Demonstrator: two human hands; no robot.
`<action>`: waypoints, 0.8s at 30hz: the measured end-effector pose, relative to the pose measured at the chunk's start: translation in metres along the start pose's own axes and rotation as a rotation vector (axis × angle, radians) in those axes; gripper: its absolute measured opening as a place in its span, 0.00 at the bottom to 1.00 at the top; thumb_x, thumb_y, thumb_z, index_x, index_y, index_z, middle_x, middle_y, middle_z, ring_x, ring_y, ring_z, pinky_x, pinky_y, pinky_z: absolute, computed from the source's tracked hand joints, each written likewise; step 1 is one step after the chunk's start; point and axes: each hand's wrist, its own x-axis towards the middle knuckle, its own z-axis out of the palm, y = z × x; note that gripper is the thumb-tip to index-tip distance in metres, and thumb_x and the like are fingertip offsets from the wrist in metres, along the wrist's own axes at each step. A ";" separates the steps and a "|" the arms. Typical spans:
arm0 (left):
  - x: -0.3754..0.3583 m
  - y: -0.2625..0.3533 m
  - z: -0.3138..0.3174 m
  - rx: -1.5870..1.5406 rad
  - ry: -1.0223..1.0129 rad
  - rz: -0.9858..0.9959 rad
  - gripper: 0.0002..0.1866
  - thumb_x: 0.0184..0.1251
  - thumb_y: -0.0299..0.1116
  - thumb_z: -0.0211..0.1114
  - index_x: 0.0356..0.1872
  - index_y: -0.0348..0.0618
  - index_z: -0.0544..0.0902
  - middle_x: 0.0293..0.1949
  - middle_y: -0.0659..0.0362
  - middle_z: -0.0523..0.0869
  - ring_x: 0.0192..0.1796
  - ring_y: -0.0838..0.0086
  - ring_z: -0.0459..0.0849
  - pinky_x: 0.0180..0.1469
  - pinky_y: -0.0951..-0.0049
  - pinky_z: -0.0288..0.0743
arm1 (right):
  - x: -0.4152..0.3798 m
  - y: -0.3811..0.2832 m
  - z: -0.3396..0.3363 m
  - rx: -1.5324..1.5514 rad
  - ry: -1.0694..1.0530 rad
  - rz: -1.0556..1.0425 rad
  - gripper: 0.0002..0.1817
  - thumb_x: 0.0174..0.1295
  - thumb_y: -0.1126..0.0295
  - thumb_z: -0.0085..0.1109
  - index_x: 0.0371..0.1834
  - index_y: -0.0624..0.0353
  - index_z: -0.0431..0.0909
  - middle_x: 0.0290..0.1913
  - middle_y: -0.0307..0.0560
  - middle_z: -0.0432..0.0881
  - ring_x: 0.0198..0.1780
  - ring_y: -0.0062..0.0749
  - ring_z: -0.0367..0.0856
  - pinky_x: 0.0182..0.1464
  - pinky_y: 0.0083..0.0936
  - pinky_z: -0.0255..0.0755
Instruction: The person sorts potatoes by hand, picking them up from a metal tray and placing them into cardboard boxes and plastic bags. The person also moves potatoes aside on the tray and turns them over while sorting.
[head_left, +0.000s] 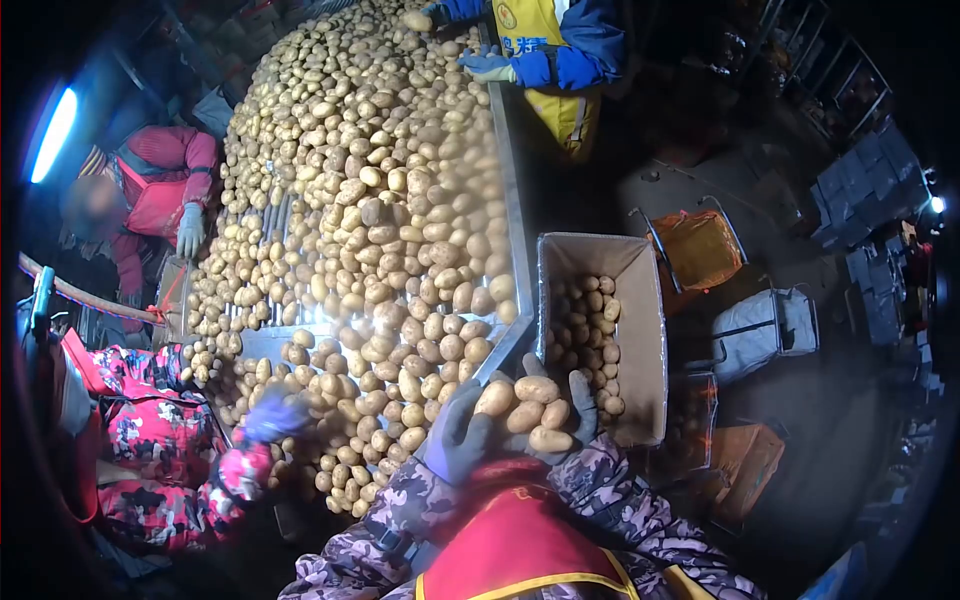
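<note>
Both my gloved hands cup a small bunch of potatoes (530, 410) close to my chest, at the near right corner of the sorting table. My left hand (458, 438) in a dark grey glove holds them from the left. My right hand (570, 420) wraps them from the right and from below. A cardboard box (648, 330) partly filled with potatoes stands just right of my hands, beside the table's metal rim (512, 210).
A long sorting table is heaped with potatoes (380, 200). A co-worker's blue-gloved hand (272, 415) reaches in from the left. Another person's gloved hand (190, 228) is at the far left, and a third person's hand (490, 66) at the top. Bags (765, 328) and crates stand on the right.
</note>
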 end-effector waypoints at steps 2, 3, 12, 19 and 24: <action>0.004 0.003 -0.002 0.011 -0.021 0.042 0.25 0.79 0.40 0.62 0.68 0.35 0.78 0.71 0.40 0.77 0.74 0.50 0.76 0.74 0.57 0.70 | 0.002 -0.004 0.003 -0.196 -0.022 -0.007 0.28 0.88 0.56 0.23 0.85 0.51 0.55 0.71 0.29 0.69 0.60 0.05 0.71 0.76 0.18 0.66; 0.004 0.005 -0.001 0.033 -0.015 0.049 0.24 0.79 0.40 0.61 0.68 0.35 0.79 0.71 0.39 0.77 0.73 0.49 0.76 0.74 0.56 0.70 | 0.003 -0.011 0.001 -0.140 -0.054 0.059 0.29 0.88 0.55 0.22 0.85 0.51 0.55 0.71 0.30 0.70 0.59 0.05 0.72 0.78 0.19 0.63; 0.009 0.006 -0.001 0.110 -0.037 0.165 0.22 0.80 0.38 0.59 0.67 0.35 0.80 0.69 0.38 0.78 0.71 0.45 0.78 0.73 0.54 0.71 | 0.000 -0.010 0.009 0.164 0.290 0.058 0.34 0.80 0.53 0.56 0.83 0.53 0.61 0.49 0.31 0.70 0.45 0.30 0.64 0.27 0.21 0.63; 0.005 0.001 0.008 0.114 -0.116 0.175 0.23 0.78 0.34 0.61 0.68 0.36 0.77 0.69 0.38 0.76 0.70 0.44 0.77 0.72 0.53 0.72 | -0.013 -0.027 -0.023 -0.020 0.186 0.088 0.31 0.84 0.49 0.41 0.82 0.56 0.61 0.62 0.33 0.64 0.60 0.23 0.64 0.55 0.28 0.64; 0.006 -0.015 0.023 0.156 0.166 0.117 0.22 0.72 0.35 0.64 0.63 0.36 0.78 0.63 0.37 0.79 0.65 0.41 0.79 0.68 0.52 0.74 | -0.004 -0.035 0.017 -0.346 0.142 0.075 0.37 0.84 0.41 0.32 0.81 0.61 0.59 0.81 0.60 0.61 0.82 0.57 0.60 0.79 0.62 0.62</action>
